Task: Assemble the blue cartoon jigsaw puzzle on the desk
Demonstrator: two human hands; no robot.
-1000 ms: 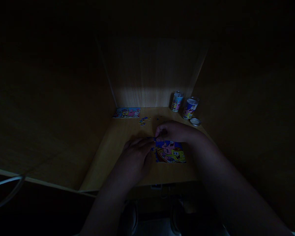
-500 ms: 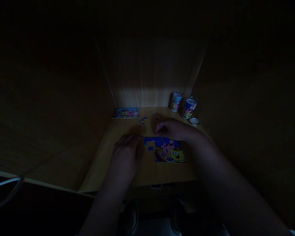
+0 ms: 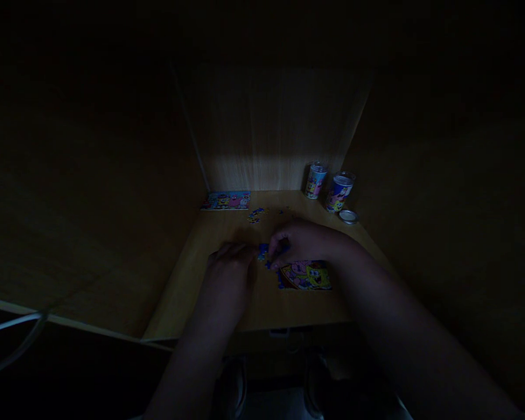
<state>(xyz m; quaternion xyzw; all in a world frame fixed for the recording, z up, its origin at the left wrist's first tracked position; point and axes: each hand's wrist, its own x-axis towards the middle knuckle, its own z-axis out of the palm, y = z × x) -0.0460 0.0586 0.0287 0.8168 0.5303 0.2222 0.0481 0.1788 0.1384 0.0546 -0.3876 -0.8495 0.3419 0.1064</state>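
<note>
The scene is very dark. A partly built cartoon jigsaw puzzle (image 3: 306,275) lies on the wooden desk (image 3: 192,274) in front of me. My right hand (image 3: 304,242) rests over the puzzle's upper left corner, fingers curled and pinched at the blue pieces there. My left hand (image 3: 228,274) lies on the desk just left of the puzzle, fingers bent and pointing toward it. What it holds, if anything, is hidden in the dark.
A finished picture card (image 3: 226,200) lies at the back left. Several loose pieces (image 3: 256,214) sit behind the hands. Two printed tubes (image 3: 315,180) (image 3: 339,192) and a round lid (image 3: 347,216) stand at the back right. Wooden walls enclose the desk.
My right hand moved down and left onto the puzzle's upper left corner. My left hand first drew away to the left, then stayed beside the puzzle.
</note>
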